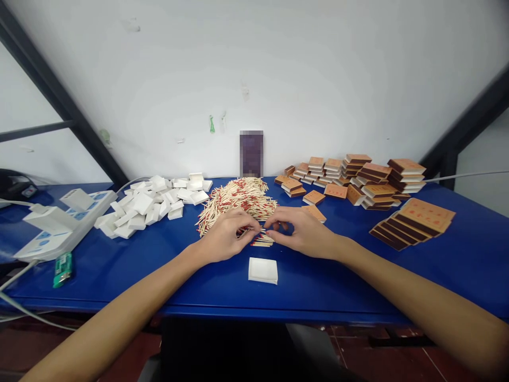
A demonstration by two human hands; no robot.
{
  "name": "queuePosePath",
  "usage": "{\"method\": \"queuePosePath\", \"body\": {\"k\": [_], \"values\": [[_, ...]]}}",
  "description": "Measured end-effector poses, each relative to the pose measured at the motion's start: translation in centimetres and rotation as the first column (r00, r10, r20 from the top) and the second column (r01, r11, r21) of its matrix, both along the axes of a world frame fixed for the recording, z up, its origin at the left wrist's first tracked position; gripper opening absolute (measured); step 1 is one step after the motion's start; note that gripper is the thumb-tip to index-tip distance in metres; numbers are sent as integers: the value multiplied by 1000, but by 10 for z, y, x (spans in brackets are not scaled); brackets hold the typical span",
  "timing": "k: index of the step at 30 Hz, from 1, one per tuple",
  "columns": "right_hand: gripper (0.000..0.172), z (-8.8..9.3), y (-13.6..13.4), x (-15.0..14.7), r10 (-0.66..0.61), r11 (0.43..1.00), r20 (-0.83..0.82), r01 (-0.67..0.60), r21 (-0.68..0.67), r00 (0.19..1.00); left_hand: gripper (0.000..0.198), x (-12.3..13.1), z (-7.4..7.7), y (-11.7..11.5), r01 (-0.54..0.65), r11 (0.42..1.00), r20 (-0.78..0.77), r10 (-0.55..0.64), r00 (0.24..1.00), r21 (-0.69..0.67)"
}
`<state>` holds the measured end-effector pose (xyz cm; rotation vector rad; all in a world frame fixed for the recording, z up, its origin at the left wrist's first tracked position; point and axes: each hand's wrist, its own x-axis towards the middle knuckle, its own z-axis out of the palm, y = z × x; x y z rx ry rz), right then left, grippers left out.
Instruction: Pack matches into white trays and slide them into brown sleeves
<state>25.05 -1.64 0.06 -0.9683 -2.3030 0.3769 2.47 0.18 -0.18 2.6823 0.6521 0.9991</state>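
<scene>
My left hand (228, 233) is closed in a pinch, thumb against fingers, at the front of a heap of red-tipped matches (238, 196). Facing it, my right hand (302, 231) has its fingers curled and the thumb near the index fingertip. The fingertips of both hands almost meet over a small group of loose matches (263, 241) lying on the table. What the fingertips hold is too small to make out. Just in front of the hands, a white matchbox tray (263, 270) lies flat with its hollow side up.
White matchbox trays (147, 204) lie heaped on the left, beside a power strip (67, 225) and a green packet (62, 269). Stacked orange-brown matchboxes (376, 180) fill the back right. Matchbox sleeves (421, 217) lie fanned nearer. A blurred dark panel (251, 154) stands against the wall.
</scene>
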Motion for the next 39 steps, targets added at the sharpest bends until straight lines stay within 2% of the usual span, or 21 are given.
{"method": "queuePosePath", "body": {"k": [4, 9, 11, 14, 17, 20, 26, 28, 31, 35, 39], "values": [[11, 3, -3, -4, 29, 1000, -151, -31, -7, 988, 7, 4, 1, -2, -27, 998, 74, 31, 997, -57], [8, 4, -5, -5, -9, 1000, -349, 11, 2, 937, 10, 7, -2, 0, 31, 988, 184, -2, 983, -153], [9, 3, -6, -3, -41, 997, -442, 10, -72, 896, 10, 8, -5, 2, 17, 991, 168, 5, 986, -130], [14, 2, -6, 0, -120, 981, -500, 25, -192, 858, 7, 11, -8, 2, -25, 999, 37, 26, 999, -38], [12, 1, -3, 1, -155, 979, -429, 80, -187, 890, 13, 13, -9, 0, 8, 1000, -118, -6, 993, 17], [8, -1, 1, 1, -135, 990, -283, 119, -74, 950, 18, 12, -7, -2, 44, 999, -197, -40, 980, 15], [9, -8, 1, -2, -64, 996, -59, 67, 57, 996, 21, -3, 2, 0, -39, 995, -126, 51, 991, 96], [9, -10, -1, -4, -44, 996, 9, 43, 74, 999, 21, -8, 4, 2, -60, 992, -127, 74, 989, 110], [13, -10, -3, -5, -80, 993, 132, 68, 93, 988, 25, -12, 6, 3, -66, 992, -205, 86, 975, 103], [24, -4, -6, -2, -160, 984, 243, 136, 113, 957, 36, -11, 3, 1, -40, 995, -337, 70, 939, 96], [36, 1, -11, -2, -155, 988, 340, 136, 79, 927, 38, -10, 2, -2, -37, 993, -413, 80, 907, 111]]}}
